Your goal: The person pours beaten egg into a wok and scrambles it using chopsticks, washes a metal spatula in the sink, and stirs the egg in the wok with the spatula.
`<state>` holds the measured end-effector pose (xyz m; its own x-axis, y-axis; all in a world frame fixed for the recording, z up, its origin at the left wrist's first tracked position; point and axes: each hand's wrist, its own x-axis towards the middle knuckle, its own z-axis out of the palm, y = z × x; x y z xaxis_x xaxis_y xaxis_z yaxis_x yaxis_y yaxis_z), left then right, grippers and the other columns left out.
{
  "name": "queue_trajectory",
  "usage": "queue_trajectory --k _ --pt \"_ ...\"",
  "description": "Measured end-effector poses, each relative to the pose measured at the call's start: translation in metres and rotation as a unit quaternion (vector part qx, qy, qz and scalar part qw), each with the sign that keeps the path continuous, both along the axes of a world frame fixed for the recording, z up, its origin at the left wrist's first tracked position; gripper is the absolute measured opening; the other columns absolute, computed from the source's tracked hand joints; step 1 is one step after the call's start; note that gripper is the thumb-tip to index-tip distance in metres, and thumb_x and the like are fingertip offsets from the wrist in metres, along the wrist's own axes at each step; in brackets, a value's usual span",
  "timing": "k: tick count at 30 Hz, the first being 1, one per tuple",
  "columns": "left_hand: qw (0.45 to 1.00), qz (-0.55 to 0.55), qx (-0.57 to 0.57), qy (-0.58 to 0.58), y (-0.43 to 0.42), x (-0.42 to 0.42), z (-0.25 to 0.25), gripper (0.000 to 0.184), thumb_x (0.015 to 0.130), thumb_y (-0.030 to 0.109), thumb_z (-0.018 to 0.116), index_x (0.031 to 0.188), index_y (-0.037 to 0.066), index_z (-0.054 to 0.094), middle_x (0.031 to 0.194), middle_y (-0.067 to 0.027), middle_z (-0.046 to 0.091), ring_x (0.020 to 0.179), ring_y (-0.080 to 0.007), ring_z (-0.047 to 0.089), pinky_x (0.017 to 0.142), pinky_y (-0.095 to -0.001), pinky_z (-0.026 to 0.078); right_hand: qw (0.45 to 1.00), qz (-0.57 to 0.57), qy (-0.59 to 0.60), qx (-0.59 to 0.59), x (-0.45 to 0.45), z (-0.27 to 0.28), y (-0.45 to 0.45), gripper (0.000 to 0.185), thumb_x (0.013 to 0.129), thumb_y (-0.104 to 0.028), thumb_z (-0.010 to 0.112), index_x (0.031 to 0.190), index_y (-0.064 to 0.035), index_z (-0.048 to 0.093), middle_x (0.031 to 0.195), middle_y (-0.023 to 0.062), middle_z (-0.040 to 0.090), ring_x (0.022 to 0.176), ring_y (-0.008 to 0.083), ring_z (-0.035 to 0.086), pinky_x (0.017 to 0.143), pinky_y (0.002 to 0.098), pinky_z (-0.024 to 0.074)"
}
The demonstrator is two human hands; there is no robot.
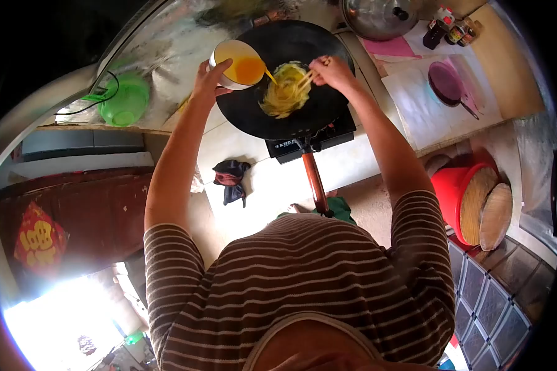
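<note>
Nearest the body, a reddish-brown wooden handle with a dark tip [314, 179] points toward the striped shirt [303, 260] from the wok's six o'clock; just beyond it, a flat black cooker [340, 133] shows beneath a wide, round, black metal wok [303, 43]. Pale yellow, partly set egg [281, 99] lies near the wok's middle; the right hand [334, 73], at three o'clock, is closed around light wooden chopsticks [304, 80] whose tips are in it. The left hand [210, 77] grips a round white bowl [232, 48] over the wok's ten o'clock side, tilted so that orange-yellow liquid egg [246, 71] runs out in a thin stream.

Too steep a tilt could send the liquid out in a rush; a slack left grip could drop the bowl into the wok; a hard push of the chopsticks could splash egg or shift the wok; the jutting handle could be knocked by the body.

Farther off, a silvery domed lid [377, 18] sits at one o'clock.
</note>
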<state>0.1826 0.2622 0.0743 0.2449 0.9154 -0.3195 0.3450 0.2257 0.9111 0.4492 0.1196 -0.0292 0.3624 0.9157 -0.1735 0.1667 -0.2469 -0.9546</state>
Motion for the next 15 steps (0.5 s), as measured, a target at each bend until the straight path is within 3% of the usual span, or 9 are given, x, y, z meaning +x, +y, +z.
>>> queue_trajectory --k 1,3,4,7,8,9,11,13,15 --pt "1.0 -0.004 0.003 0.003 0.0 0.0 -0.001 0.086 0.069 0.032 0.079 0.136 0.005 0.033 0.125 -0.0209 0.051 0.104 -0.0341 0.06 0.065 -0.0383 0.06 0.989 0.047 -0.134 -0.046 0.014 -0.02 0.019 0.023 0.091 -0.026 0.057 0.096 -0.0058 0.067 0.071 0.0069 0.067 0.06 0.0157 0.065 0.059 0.0316 0.0522" --pt "1.0 -0.001 0.01 0.011 -0.002 0.003 0.0 0.086 0.069 0.032 0.079 0.136 0.005 0.032 0.125 -0.0211 0.05 0.104 -0.0341 0.06 0.065 -0.0381 0.06 0.996 -0.062 -0.026 0.052 -0.019 -0.029 0.018 0.022 0.091 -0.027 0.057 0.097 -0.0092 0.068 0.072 0.0058 0.067 0.062 0.0164 0.065 0.06 0.0331 0.0509" --pt "1.0 0.002 0.018 0.019 -0.002 0.005 0.001 0.086 0.069 0.032 0.079 0.137 0.005 0.032 0.126 -0.0214 0.049 0.103 -0.0341 0.06 0.066 -0.038 0.06 0.998 -0.018 -0.004 0.068 -0.028 -0.044 0.023 0.023 0.09 -0.027 0.058 0.099 -0.0082 0.068 0.074 0.007 0.068 0.067 0.0159 0.066 0.065 0.0328 0.0527" --pt "0.999 -0.01 0.029 0.027 0.002 0.006 -0.002 0.087 0.069 0.032 0.079 0.137 0.005 0.032 0.125 -0.0215 0.05 0.104 -0.0338 0.06 0.067 -0.0379 0.059 0.991 0.09 0.094 -0.013 -0.018 -0.009 0.008 0.026 0.089 -0.025 0.061 0.096 -0.0001 0.066 0.076 0.0082 0.067 0.063 0.0123 0.066 0.057 0.0249 0.0538" --pt "0.999 -0.008 0.029 0.027 0.003 0.006 -0.002 0.087 0.069 0.032 0.079 0.137 0.005 0.032 0.125 -0.0215 0.05 0.104 -0.0338 0.06 0.067 -0.0379 0.059 0.997 0.073 0.036 -0.011 -0.007 0.004 0.002 0.025 0.089 -0.023 0.06 0.092 0.0003 0.066 0.072 0.0077 0.066 0.059 0.0114 0.065 0.052 0.0219 0.0517" --pt "0.998 -0.018 0.043 0.036 0.003 0.006 -0.002 0.087 0.069 0.032 0.079 0.137 0.005 0.032 0.124 -0.0211 0.051 0.103 -0.0333 0.061 0.066 -0.0381 0.059 0.998 0.048 -0.035 -0.01 0.003 -0.001 0.005 0.023 0.09 -0.022 0.058 0.091 -0.0002 0.066 0.071 0.0076 0.066 0.061 0.0118 0.065 0.055 0.0235 0.0522" --pt "0.997 -0.031 0.055 0.044 -0.002 0.01 0.001 0.087 0.069 0.032 0.08 0.137 0.005 0.033 0.123 -0.0207 0.052 0.102 -0.0328 0.061 0.066 -0.0383 0.059 0.996 -0.022 -0.055 0.063 0.003 -0.004 0.01 0.022 0.09 -0.02 0.057 0.093 -0.0005 0.066 0.071 0.0075 0.066 0.063 0.012 0.065 0.059 0.0253 0.053" --pt "0.994 -0.004 0.071 0.08 -0.012 0.021 0.01 0.087 0.068 0.032 0.08 0.137 0.006 0.033 0.12 -0.0197 0.055 0.098 -0.0318 0.063 0.066 -0.038 0.058 0.991 0.005 -0.123 0.043 -0.018 -0.008 0.01 0.03 0.092 -0.028 0.053 0.094 -0.0025 0.067 0.075 0.0122 0.069 0.067 0.0168 0.069 0.065 0.0289 0.0543" --pt "0.992 -0.012 0.09 0.085 -0.009 0.023 0.007 0.086 0.068 0.031 0.081 0.137 0.007 0.035 0.119 -0.0194 0.056 0.096 -0.0309 0.064 0.066 -0.0375 0.058 0.995 0.015 -0.063 0.08 -0.024 -0.01 0.009 0.028 0.092 -0.027 0.054 0.091 -0.0021 0.067 0.072 0.0102 0.068 0.063 0.0162 0.067 0.061 0.0299 0.0541"
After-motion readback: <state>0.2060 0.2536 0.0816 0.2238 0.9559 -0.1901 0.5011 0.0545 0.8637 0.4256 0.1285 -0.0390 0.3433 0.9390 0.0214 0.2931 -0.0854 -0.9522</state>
